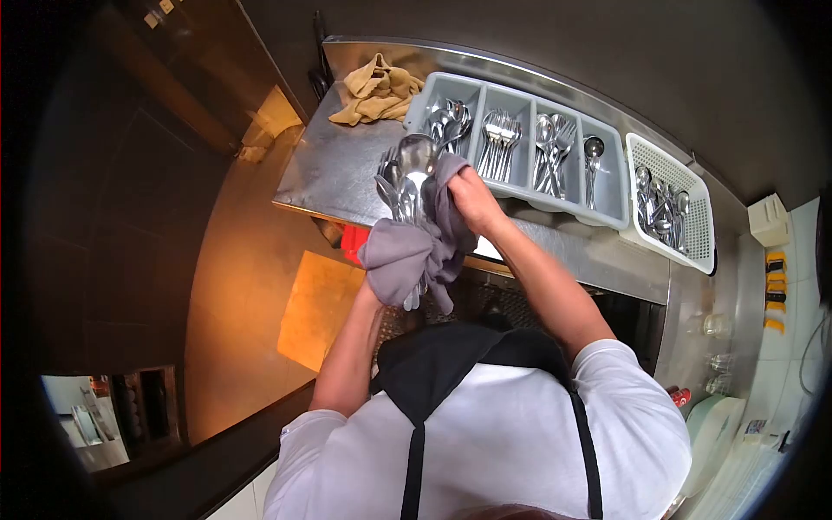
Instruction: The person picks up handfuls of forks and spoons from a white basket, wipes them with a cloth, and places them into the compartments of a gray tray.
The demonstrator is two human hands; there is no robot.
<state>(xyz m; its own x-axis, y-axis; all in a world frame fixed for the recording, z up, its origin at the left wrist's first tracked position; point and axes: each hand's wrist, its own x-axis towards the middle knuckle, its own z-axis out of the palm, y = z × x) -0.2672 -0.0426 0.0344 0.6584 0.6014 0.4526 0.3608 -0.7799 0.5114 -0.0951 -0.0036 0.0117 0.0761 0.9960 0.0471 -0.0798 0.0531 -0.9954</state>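
My left hand (373, 293) is mostly covered by a grey-purple cloth (394, 260) and grips a bundle of cutlery (400, 186) through it. The bundle has forks and spoons, heads up, with handle ends poking out below the cloth. A large serving spoon (419, 156) stands out at its top. My right hand (475, 204) is closed on another part of the cloth, beside the spoon heads. Just beyond is a grey cutlery tray (483, 87) with four compartments, holding spoons (452, 121), forks (500, 143), mixed forks and spoons (555, 147), and a ladle (594, 149).
A white perforated basket (637, 147) of loose cutlery stands right of the tray. On the steel counter (334, 169), a crumpled tan cloth (377, 91) lies at the back left. Below the counter's left end is a red object (354, 243). Orange-yellow holders (776, 290) hang on the right wall.
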